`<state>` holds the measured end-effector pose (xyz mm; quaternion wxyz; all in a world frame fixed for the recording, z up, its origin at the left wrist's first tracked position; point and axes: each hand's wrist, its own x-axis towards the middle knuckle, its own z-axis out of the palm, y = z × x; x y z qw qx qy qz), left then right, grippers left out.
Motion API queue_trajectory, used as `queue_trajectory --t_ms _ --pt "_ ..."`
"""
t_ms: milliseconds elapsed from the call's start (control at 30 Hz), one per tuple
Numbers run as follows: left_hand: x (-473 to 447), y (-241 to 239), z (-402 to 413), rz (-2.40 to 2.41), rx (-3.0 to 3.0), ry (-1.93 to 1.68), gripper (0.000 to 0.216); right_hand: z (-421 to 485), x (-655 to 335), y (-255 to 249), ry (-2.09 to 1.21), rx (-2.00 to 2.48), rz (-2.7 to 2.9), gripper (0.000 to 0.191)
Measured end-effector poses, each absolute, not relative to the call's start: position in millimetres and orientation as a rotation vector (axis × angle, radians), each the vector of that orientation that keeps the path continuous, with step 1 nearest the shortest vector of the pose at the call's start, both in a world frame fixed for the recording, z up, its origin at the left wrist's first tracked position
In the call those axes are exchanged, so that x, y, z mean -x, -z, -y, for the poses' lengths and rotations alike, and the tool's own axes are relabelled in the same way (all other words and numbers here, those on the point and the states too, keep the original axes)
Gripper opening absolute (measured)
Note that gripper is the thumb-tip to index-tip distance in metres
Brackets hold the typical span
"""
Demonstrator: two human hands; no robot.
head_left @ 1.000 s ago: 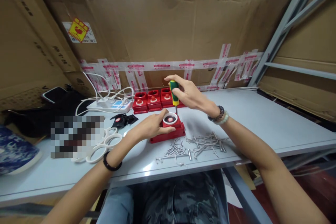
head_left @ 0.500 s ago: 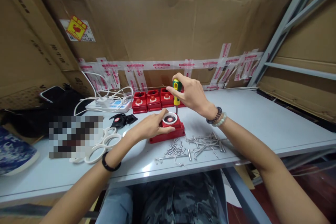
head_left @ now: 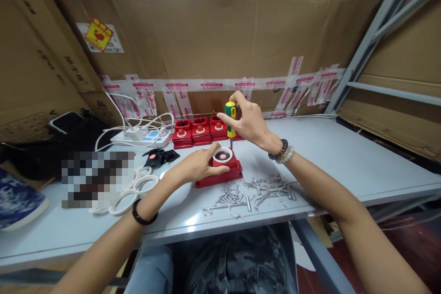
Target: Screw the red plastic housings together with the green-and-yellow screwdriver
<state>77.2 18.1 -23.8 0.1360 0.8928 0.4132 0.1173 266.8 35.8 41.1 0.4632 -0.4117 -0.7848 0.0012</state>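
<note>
My left hand (head_left: 201, 164) grips the left side of a red box (head_left: 225, 175), thumb along its front and fingers behind. A white ring (head_left: 215, 157) surrounds the black round centre on top of the box. In my right hand (head_left: 251, 121) is a screwdriver (head_left: 230, 119) with a green and yellow handle, held upright between thumb and fingers. Its shaft points down at the box's back right corner; the tip's exact contact is too small to see. Loose screws (head_left: 230, 194) and longer metal pins (head_left: 270, 188) lie in front of the box.
Several similar red boxes (head_left: 200, 131) stand in a row at the back. Left of them is a white power strip (head_left: 141, 138) with cables. White rings (head_left: 124, 202) and black parts (head_left: 159, 158) lie at left. Cardboard (head_left: 213, 32) walls the back; a metal frame (head_left: 372, 39) stands right.
The screwdriver handle has turned, and the fingers of my right hand have shifted around it. My left hand and the red box stay in place.
</note>
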Motion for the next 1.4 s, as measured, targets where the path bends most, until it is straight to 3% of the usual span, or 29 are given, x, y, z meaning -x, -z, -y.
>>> queue_trajectory --t_ms 233,367,533,633,800,933,1067,1400 --pt "-77.2 22.5 -17.3 -1.204 -2.581 -0.336 0.056 -39.9 -288.9 -62.4 -0.558 0.634 2.329 0.036" --pt "-77.6 20.7 -16.5 -1.223 -2.585 -0.308 0.055 -41.5 -286.7 -58.7 -0.237 0.835 2.158 0.024" --pt "-77.7 19.3 -14.4 -1.229 -2.62 -0.312 0.051 -41.0 -270.6 -43.2 0.121 1.104 1.929 0.03" --pt "-77.2 19.5 -14.1 -1.211 -2.613 -0.315 0.051 -35.8 -273.7 -48.1 0.076 1.067 2.024 0.028" --pt "-77.9 17.9 -13.5 -1.228 -2.593 -0.298 0.05 -29.3 -289.6 -65.7 -0.375 0.745 2.379 0.035" --pt "-79.1 15.7 -12.2 -1.255 -2.578 -0.279 0.053 -33.5 -285.7 -62.7 -0.164 0.872 2.273 0.022" --pt "-79.4 15.5 -12.1 -1.242 -2.582 -0.294 0.053 -41.4 -271.6 -47.8 0.093 1.08 1.967 0.023" --pt "-78.5 20.9 -15.6 -1.184 -2.56 -0.369 0.048 -41.2 -266.8 -39.2 0.175 1.094 1.888 0.02"
